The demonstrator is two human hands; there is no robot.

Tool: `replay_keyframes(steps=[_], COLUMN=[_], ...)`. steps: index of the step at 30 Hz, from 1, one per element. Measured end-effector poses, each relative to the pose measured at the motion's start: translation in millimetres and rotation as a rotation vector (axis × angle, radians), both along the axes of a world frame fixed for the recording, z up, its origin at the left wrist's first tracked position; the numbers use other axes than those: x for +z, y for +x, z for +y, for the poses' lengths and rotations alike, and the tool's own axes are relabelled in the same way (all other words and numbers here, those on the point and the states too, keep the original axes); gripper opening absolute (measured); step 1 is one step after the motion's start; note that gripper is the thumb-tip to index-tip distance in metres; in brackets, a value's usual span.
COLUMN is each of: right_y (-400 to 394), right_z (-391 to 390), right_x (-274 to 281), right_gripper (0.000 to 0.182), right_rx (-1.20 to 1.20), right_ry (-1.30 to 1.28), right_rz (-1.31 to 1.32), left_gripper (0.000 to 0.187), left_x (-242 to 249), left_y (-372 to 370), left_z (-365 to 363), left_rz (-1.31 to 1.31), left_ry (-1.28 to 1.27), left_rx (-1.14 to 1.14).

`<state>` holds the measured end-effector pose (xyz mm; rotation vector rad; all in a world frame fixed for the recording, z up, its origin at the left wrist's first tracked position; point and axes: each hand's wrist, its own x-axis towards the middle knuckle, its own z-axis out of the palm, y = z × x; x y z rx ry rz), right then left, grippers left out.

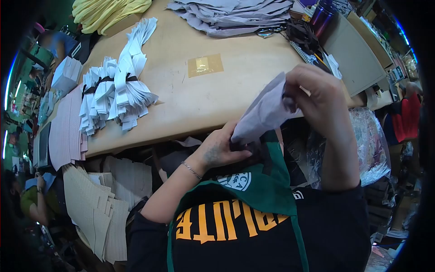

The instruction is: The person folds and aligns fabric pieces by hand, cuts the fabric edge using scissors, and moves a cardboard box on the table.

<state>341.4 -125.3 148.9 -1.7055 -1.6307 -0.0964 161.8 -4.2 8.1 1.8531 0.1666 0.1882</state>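
A folded piece of pale lilac-grey fabric [261, 111] is stretched between my two hands, above the near edge of the table. My left hand [222, 147], with a chain bracelet at the wrist, grips its lower left end; the fingers are partly behind the cloth. At the upper right end my right hand [312, 88] pinches the fabric between thumb and fingers. The cloth hangs tilted, rising toward the right hand. Under it is the green apron [272, 181] that I wear.
Tied bundles of white strips [115, 93] lie on the table [176, 104] at left. Stacked grey fabric [235, 16] and yellow fabric [108, 13] sit at the back. Scissors [271, 31] and a dark bottle [322, 18] are back right. Another person [38, 199] is at far left.
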Motion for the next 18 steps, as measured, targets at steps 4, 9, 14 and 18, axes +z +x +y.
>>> replay_keyframes(steps=[4, 9, 14, 18], right_y=[40.4, 27.0, -1.2, -24.1], right_z=[-4.9, 0.8, 23.0, 31.7], right_x=[-6.2, -28.4, -87.7, -64.9], right_gripper=[0.019, 0.018, 0.012, 0.006], right_rx=[-0.047, 0.000, -0.024, -0.018], right_ry=[0.130, 0.332, 0.231, 0.094], right_rz=[0.269, 0.572, 0.492, 0.383], left_gripper=[0.057, 0.061, 0.074, 0.100], left_x=[26.9, 89.4, 35.4, 22.1], left_y=[-22.7, -77.8, -130.9, -127.6], left_z=[19.3, 61.1, 67.8, 90.4], left_rz=[0.103, 0.201, 0.527, 0.300], left_ry=[0.115, 0.277, 0.039, -0.029], left_rx=[-0.027, 0.109, 0.059, 0.041])
